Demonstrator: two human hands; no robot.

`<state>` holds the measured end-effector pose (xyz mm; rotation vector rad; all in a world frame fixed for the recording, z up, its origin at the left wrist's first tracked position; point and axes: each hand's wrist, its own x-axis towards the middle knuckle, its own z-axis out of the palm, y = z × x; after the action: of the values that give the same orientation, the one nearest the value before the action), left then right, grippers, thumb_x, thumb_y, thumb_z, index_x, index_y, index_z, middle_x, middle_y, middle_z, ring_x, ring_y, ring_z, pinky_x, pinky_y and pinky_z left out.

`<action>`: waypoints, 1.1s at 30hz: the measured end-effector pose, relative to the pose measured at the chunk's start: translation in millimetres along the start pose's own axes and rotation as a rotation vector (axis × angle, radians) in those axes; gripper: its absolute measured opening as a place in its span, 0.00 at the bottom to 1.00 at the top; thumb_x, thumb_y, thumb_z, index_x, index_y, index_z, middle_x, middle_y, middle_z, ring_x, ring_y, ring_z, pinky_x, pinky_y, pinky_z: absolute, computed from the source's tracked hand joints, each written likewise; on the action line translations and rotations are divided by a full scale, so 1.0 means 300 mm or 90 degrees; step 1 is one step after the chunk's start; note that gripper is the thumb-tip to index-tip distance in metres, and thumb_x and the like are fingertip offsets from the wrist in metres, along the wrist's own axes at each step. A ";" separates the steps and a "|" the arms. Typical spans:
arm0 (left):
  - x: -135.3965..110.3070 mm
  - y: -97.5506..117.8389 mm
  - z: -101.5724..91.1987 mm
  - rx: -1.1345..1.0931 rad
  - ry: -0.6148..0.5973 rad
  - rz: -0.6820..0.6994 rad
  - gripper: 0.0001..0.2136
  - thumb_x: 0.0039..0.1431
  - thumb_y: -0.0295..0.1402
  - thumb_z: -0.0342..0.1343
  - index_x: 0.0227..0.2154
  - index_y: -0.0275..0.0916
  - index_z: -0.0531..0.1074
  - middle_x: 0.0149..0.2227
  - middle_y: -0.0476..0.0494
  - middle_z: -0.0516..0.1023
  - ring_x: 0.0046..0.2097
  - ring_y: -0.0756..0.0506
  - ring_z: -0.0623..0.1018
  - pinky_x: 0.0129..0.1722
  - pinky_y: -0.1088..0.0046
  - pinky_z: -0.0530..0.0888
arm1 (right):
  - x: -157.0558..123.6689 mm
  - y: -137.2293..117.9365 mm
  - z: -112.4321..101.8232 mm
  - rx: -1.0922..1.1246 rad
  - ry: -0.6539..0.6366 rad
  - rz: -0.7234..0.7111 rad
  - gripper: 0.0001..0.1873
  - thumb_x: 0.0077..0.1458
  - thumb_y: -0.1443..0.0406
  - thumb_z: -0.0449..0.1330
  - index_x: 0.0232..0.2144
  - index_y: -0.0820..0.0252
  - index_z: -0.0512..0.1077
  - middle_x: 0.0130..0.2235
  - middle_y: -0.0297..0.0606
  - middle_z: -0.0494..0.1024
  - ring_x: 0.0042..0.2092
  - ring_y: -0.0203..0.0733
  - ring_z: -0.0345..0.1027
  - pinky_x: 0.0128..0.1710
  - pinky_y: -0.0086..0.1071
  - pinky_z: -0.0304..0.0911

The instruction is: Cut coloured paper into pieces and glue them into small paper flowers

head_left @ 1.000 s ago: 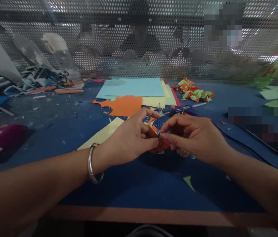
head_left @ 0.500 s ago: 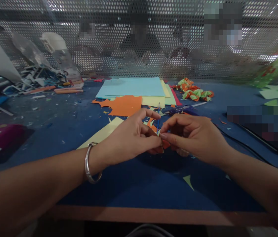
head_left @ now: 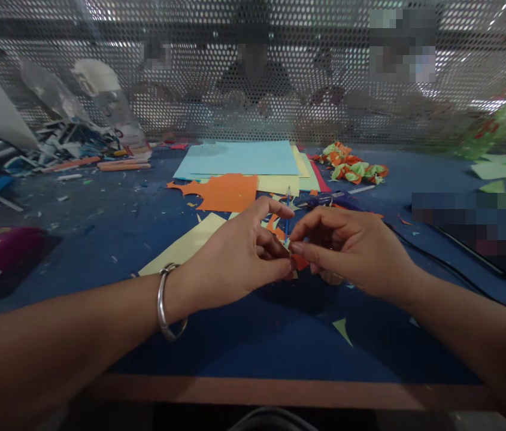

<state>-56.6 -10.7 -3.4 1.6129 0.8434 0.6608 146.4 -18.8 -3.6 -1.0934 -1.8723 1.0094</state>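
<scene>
Over the middle of the blue table, my two hands meet at a small piece of orange and light green paper (head_left: pixel 299 261). My left hand (head_left: pixel 239 254), with a silver bangle (head_left: pixel 163 305) at its wrist, closes its thumb and lower fingers on the paper's left side; its index finger arches above. The thumb and index finger of my right hand (head_left: pixel 347 248) pinch the paper's upper edge. Fingers cover much of the piece, so its full shape is hidden. Just behind the fingertips shows a thin blue pen refill or stick (head_left: pixel 287 209), among paper scraps.
A cut orange sheet (head_left: pixel 230 191) lies before stacked coloured sheets (head_left: pixel 244 158). Crumpled orange and green paper flowers (head_left: pixel 351 164) sit back right. Left are a bottle (head_left: pixel 113 102) and a magenta power strip (head_left: pixel 1 254). A black cable (head_left: pixel 441 257) runs right; a perforated screen (head_left: pixel 181 78) stands behind.
My left hand has shifted slightly, its thumb lower and a little left against the paper, and more orange shows between the hands. My right hand stays nearly still.
</scene>
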 end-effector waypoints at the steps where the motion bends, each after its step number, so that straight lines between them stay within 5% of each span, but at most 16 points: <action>1: 0.000 -0.002 0.000 0.003 0.000 0.004 0.25 0.55 0.26 0.62 0.54 0.42 0.60 0.30 0.48 0.81 0.33 0.46 0.82 0.35 0.71 0.75 | 0.000 -0.001 0.000 0.001 0.001 -0.001 0.05 0.55 0.66 0.66 0.34 0.61 0.73 0.22 0.27 0.73 0.19 0.28 0.63 0.17 0.24 0.58; 10: 0.004 0.000 0.004 -0.013 -0.002 -0.009 0.22 0.55 0.24 0.60 0.50 0.43 0.59 0.29 0.48 0.81 0.33 0.46 0.82 0.35 0.71 0.75 | 0.006 0.011 -0.005 0.041 -0.006 -0.021 0.09 0.54 0.68 0.65 0.38 0.61 0.71 0.30 0.30 0.76 0.21 0.29 0.69 0.18 0.24 0.63; 33: 0.006 -0.017 -0.001 0.025 0.025 0.030 0.21 0.57 0.33 0.64 0.50 0.42 0.62 0.34 0.45 0.82 0.37 0.44 0.82 0.35 0.71 0.75 | 0.006 -0.010 0.001 0.017 0.000 -0.031 0.05 0.58 0.69 0.63 0.38 0.62 0.72 0.27 0.29 0.75 0.24 0.29 0.70 0.21 0.22 0.65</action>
<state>-56.7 -8.4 -8.3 1.6639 0.8537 0.7148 144.5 -18.2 -0.9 -1.0275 -1.8710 1.0043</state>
